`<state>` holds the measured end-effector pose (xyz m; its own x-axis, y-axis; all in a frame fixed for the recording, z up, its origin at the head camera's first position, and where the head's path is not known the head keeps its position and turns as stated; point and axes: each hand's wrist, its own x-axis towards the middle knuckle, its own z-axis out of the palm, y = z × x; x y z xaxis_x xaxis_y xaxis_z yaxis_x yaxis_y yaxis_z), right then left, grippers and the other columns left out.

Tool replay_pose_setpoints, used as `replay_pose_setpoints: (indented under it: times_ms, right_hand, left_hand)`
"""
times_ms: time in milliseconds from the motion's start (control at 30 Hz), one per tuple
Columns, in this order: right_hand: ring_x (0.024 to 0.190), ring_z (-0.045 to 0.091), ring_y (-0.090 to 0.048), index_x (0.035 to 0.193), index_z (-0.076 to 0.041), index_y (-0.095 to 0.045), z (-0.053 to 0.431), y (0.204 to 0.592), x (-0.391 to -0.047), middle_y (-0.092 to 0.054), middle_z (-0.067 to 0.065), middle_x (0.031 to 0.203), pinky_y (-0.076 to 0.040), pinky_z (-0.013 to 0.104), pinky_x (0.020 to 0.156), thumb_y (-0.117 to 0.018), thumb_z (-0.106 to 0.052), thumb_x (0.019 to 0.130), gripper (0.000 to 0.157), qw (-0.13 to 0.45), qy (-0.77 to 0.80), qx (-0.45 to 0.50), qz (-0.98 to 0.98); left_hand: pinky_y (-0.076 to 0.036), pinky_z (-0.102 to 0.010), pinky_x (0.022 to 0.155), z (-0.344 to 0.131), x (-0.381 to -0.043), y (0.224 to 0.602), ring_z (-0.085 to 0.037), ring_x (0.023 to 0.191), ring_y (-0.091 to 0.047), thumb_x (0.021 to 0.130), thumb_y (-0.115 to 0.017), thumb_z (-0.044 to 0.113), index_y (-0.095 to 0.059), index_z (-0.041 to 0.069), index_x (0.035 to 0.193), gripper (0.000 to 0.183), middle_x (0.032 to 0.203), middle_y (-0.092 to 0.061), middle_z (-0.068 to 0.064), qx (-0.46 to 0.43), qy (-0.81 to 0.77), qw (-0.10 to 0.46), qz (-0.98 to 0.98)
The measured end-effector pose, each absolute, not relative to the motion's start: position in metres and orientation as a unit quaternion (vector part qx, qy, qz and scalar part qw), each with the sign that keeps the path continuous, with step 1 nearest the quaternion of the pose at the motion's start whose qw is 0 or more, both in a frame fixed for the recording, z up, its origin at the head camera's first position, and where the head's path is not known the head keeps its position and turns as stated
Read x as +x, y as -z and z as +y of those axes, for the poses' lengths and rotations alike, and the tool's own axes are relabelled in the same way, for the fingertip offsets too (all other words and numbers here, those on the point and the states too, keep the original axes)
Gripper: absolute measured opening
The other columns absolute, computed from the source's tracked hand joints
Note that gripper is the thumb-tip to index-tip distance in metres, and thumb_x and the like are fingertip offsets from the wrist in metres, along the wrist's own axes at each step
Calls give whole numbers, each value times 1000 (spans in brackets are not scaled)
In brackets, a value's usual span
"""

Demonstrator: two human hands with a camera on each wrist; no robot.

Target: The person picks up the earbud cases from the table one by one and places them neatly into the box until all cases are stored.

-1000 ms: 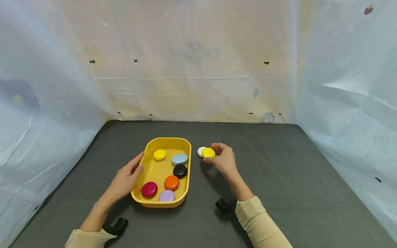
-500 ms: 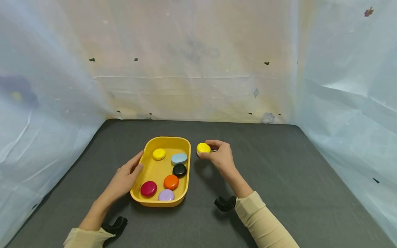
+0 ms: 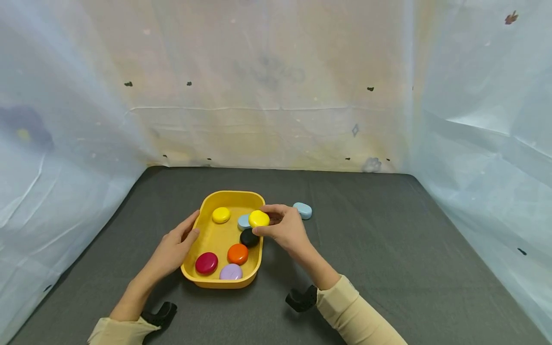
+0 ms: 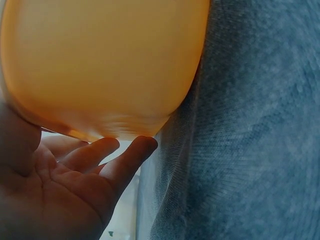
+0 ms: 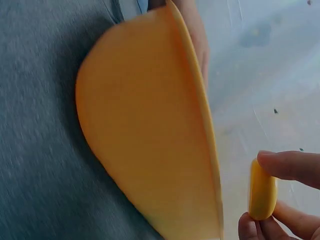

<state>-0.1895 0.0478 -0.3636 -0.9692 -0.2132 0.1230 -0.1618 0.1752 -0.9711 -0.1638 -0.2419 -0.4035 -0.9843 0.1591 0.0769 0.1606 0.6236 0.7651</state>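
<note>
My right hand (image 3: 286,227) pinches a yellow round disc (image 3: 258,219) between thumb and fingertips, over the right rim of the yellow tray (image 3: 211,235). In the right wrist view the disc (image 5: 262,192) is seen edge-on, apart from the tray. My left hand (image 3: 172,247) rests against the tray's left side; its extended fingertips touch the outer wall in the left wrist view. Inside the tray lie another yellow disc (image 3: 221,215), a partly hidden light blue piece (image 3: 243,222), a black disc (image 3: 248,237), an orange disc (image 3: 237,254), a crimson disc (image 3: 206,263) and a lilac disc (image 3: 231,271).
A light blue oval piece (image 3: 303,211) lies on the dark grey cloth (image 3: 366,239) just beyond my right hand. Pale plastic sheeting (image 3: 267,96) surrounds the table at the back and both sides. A black strap piece shows at each wrist.
My right hand has carried the yellow disc left, over the tray's right rim. The light blue oval on the cloth has come into view, and a white piece is now hidden. My left hand stays put.
</note>
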Motion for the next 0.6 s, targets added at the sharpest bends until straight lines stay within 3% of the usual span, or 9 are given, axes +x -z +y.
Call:
replay_pose_setpoints:
  times_ms: [600]
  right_hand:
    - [91, 21, -66, 116, -4, -71, 21, 371, -176, -70, 5, 103, -55, 31, 80, -89, -6, 71, 49, 43, 602, -142, 784]
  left_hand:
    - [-33, -54, 105, -241, -163, 403, -40, 138, -32, 107, -42, 25, -20, 6, 157, 58, 156, -27, -22, -86, 424, 2, -901]
